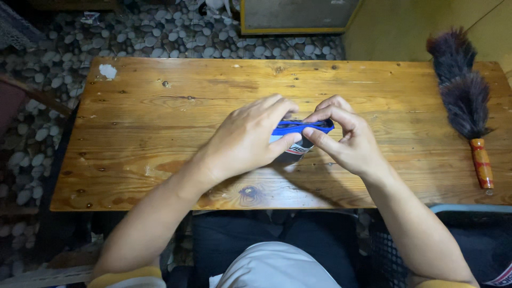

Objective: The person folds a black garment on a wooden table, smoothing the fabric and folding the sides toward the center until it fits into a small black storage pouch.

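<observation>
Both hands are in at the centre of the frame, meeting over a small blue pouch [302,128] with a black and white lower part, held just above the wooden bench [160,133]. The left hand [245,141] comes in from the lower left and covers the pouch's left end, thumb underneath and fingers [277,106] curled over the top. The right hand [349,141] closes from the lower right, thumb and forefinger pinching the blue rim at its right end. So both sets of fingers are clenched on the same thing, one at each end. The blue rim runs left to right across the picture, long axis roughly level, and it sits squarely between the two hands, neither one nearer than the other. How much of the pouch hangs below the left palm I cannot tell; it's hidden.

Plenty of bare wood to the left and toward the top of the frame. Off at the right edge lies a dark feather duster [461,90] with an orange handle, well apart from the hands, lying top to bottom. The near bench edge runs just below the wrists; a pebbled floor [176,32] shows beyond the far edge.
</observation>
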